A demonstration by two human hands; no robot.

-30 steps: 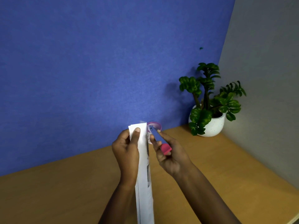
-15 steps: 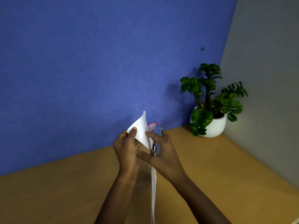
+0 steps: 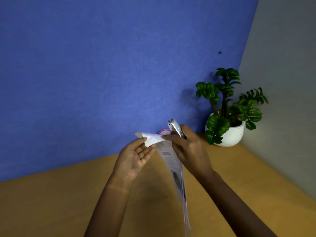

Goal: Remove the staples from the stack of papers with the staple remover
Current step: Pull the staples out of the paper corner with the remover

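Here the papers (image 3: pixel 168 154) hang edge-on, long axis downward; the left hand (image 3: pixel 135 158) pinches their folded top corner, and the right hand (image 3: pixel 191 151) grips the remover (image 3: pixel 176 128) just beside it, tip up.

Blue wall (image 3: pixel 102 74) meets grey wall (image 3: pixel 282 82); wooden desk (image 3: pixel 51 202); potted plant (image 3: pixel 229 108) in corner.

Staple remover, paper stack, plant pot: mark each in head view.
staple remover (image 3: pixel 175 127), head view, metal end above the fingers.
paper stack (image 3: pixel 168 153), head view, printed top sheet.
plant pot (image 3: pixel 233 134), head view, white front wall.
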